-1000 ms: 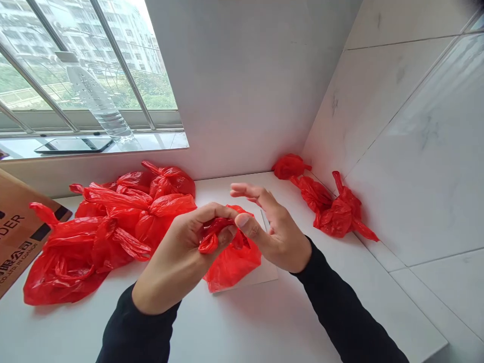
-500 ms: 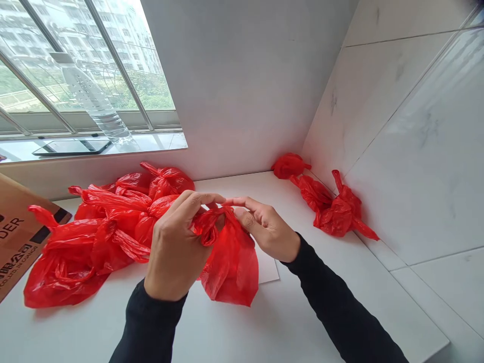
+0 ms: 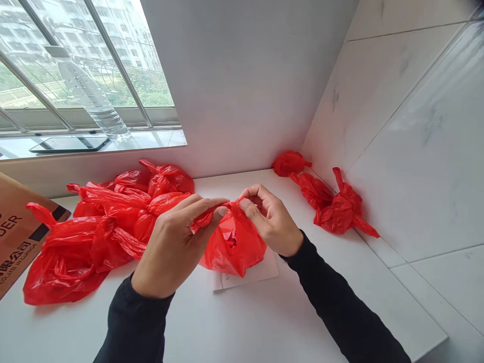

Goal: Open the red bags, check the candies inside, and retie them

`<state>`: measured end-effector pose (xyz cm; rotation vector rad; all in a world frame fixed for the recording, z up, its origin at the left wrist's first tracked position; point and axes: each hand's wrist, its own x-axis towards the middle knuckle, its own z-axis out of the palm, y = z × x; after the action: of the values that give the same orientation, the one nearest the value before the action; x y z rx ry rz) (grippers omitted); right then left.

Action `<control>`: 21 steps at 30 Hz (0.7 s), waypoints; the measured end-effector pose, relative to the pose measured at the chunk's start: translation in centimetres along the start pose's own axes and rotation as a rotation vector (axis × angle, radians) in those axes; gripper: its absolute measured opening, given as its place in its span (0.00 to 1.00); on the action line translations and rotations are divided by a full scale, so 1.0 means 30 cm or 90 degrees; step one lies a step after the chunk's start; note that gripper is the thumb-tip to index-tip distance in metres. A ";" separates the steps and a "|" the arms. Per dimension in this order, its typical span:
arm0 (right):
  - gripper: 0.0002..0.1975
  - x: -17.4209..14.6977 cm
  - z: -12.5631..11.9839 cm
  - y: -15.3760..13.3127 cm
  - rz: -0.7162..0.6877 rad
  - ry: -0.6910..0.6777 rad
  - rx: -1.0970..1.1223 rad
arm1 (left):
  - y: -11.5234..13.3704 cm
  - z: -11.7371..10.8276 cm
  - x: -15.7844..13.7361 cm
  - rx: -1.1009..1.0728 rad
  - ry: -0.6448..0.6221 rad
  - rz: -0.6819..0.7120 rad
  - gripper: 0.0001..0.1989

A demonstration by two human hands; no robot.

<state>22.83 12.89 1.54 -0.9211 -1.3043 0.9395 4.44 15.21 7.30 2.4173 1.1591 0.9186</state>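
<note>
Blk sleeves [image 3: 138,317] nearest, both forearms over the white counter [image 3: 249,327]. L hand [image 3: 176,247]: thumb & index pinching gathered top of a red plastic bag [image 3: 242,247]. R hand [image 3: 274,222]: thumb & fingertips gripping same bag's top edge, just beside L fingers. Bag is betw. & below hands, over a flat white pc. [image 3: 260,272] w/ small print; can't tell if its bottom touches. Sm. gap in bag's front shows sth. dark & red inside, unclear what. To L, heap of tied red bags [image 3: 83,247] on counter, next to a brown carton [image 3: 18,232] w/ blk print. Far R, approx. 3 red bags [image 3: 338,212] along the tiled wall [image 3: 412,151]. Behind, on the sill: dark-edged tablet-like slab [image 3: 70,144], clear bottle [image 3: 91,98] part-full of liquid; then window bars [image 3: 117,60], greenery & bldgs. outside.
</note>
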 end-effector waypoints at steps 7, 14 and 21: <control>0.07 -0.002 0.013 0.013 0.003 0.047 -0.032 | 0.004 0.010 0.004 -0.026 0.030 -0.018 0.14; 0.08 0.009 -0.006 0.029 -0.029 0.091 -0.060 | 0.011 -0.010 0.004 -0.007 0.057 -0.018 0.14; 0.11 0.049 -0.074 0.067 -0.034 0.091 -0.026 | 0.005 -0.087 -0.012 0.116 0.059 -0.041 0.14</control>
<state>25.02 14.94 0.06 -0.9625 -1.2240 0.7948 2.62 14.84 9.17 2.4832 1.4016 0.9512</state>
